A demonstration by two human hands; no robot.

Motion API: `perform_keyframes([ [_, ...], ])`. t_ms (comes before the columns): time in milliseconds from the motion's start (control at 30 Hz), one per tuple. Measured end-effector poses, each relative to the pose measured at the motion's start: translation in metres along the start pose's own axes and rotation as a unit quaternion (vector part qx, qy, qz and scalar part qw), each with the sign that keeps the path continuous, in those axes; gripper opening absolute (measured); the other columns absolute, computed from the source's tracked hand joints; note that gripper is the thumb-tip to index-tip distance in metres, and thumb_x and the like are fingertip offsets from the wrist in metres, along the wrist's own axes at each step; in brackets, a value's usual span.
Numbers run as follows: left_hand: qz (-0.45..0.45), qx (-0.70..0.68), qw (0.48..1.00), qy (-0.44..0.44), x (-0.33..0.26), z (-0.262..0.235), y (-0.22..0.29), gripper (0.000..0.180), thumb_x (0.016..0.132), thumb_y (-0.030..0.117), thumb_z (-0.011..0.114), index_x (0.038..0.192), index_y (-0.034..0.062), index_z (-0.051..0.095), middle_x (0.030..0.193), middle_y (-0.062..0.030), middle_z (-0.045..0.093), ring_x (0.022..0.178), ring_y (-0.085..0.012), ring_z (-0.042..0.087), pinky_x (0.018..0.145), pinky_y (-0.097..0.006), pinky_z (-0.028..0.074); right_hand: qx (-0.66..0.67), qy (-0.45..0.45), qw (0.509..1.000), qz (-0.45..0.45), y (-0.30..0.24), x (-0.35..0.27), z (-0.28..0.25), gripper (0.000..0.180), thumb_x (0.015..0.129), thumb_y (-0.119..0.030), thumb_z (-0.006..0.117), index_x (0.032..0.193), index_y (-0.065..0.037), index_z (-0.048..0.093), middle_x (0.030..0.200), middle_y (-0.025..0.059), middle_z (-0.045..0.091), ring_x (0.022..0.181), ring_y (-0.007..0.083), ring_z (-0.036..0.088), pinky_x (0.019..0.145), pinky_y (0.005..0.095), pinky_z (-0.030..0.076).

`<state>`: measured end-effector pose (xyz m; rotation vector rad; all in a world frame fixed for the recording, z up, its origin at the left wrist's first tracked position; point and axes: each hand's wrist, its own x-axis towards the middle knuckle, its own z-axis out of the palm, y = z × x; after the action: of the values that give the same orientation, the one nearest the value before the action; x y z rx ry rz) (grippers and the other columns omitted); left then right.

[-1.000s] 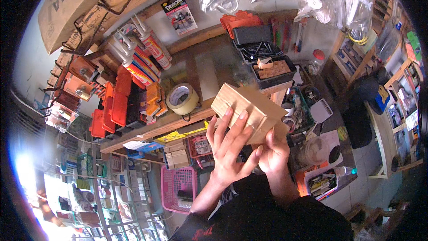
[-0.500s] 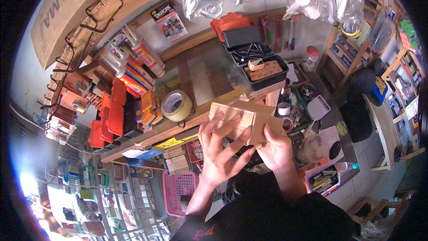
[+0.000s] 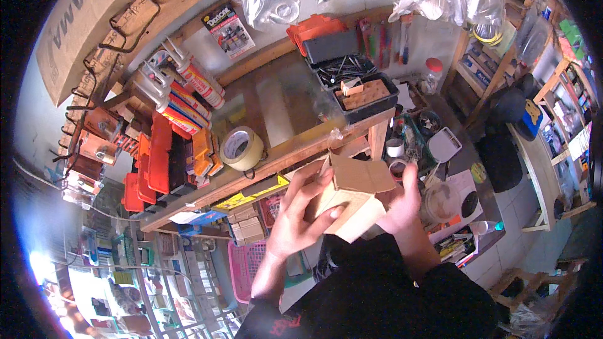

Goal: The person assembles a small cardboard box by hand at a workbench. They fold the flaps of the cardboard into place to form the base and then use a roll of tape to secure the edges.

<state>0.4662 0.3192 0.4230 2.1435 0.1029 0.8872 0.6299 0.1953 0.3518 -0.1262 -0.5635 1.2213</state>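
Note:
A small plain cardboard box [image 3: 363, 177] is held in front of my chest, tilted, just off the near edge of the wooden workbench. My left hand [image 3: 300, 216] grips its left side, thumb along the lower face and fingers over the upper edge. On the other side, my right hand [image 3: 402, 204] rests against the box with the thumb raised; its remaining fingers are partly hidden behind the cardboard. What the box contains cannot be seen.
A roll of tape [image 3: 241, 148] lies on the glass-topped bench [image 3: 282, 110]. Sealant tubes [image 3: 200, 81] and orange bins [image 3: 161, 154] stand at its left. Farther back are a case of screws [image 3: 342, 70] and a black tray [image 3: 367, 98]. A pink basket [image 3: 242, 270] sits below.
The box has turned and tipped, showing a different face, and sits slightly lower. My left fingers have shifted to its upper edge, and my right thumb has lifted off its face.

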Motion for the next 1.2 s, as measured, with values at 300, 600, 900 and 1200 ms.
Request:
perform_keyframes([
  [300, 0.057, 0.033, 0.997, 0.044, 0.002, 0.023, 0.013, 0.055, 0.079, 0.014, 0.08, 0.13, 0.0075, 0.059, 0.136, -0.0262, 0.047, 0.123, -0.0409, 0.053, 0.099, -0.046, 0.047, -0.224, 0.008, 0.975, 0.015, 0.005, -0.034, 0.016, 0.113, 0.072, -0.061, 0.079, 0.149, 0.002, 0.026, 0.147, 0.0136, 0.042, 0.134, 0.0235, 0.044, 0.11, 0.0399, 0.038],
  [600, 0.091, 0.094, 0.991, -0.009, -0.001, 0.027, 0.031, 0.062, 0.071, 0.018, 0.084, 0.129, 0.0168, 0.065, 0.136, -0.0229, 0.05, 0.11, -0.0344, 0.058, 0.088, -0.043, 0.049, -0.26, -0.016, 0.955, 0.142, 0.002, -0.065, -0.018, 0.099, 0.073, -0.047, 0.083, 0.146, -0.004, 0.032, 0.143, 0.0102, 0.046, 0.128, 0.0222, 0.049, 0.104, 0.0377, 0.041],
  [900, 0.089, 0.159, 0.982, -0.045, 0.005, 0.021, 0.043, 0.068, 0.075, 0.026, 0.082, 0.138, 0.0169, 0.056, 0.142, -0.0284, 0.045, 0.111, -0.0371, 0.06, 0.09, -0.044, 0.049, -0.329, -0.025, 0.93, 0.165, -0.002, -0.069, -0.015, 0.091, 0.073, -0.044, 0.084, 0.143, -0.005, 0.039, 0.139, 0.0096, 0.05, 0.124, 0.0223, 0.051, 0.101, 0.0372, 0.043],
  [1200, 0.065, 0.123, 0.99, -0.02, 0.005, 0.03, 0.039, 0.066, 0.077, 0.027, 0.081, 0.136, 0.0126, 0.056, 0.138, -0.0291, 0.049, 0.109, -0.0355, 0.062, 0.087, -0.042, 0.05, -0.37, -0.049, 0.91, 0.179, -0.002, -0.073, -0.014, 0.084, 0.073, -0.041, 0.085, 0.139, -0.007, 0.045, 0.136, 0.0089, 0.054, 0.12, 0.0224, 0.054, 0.099, 0.0367, 0.045],
])
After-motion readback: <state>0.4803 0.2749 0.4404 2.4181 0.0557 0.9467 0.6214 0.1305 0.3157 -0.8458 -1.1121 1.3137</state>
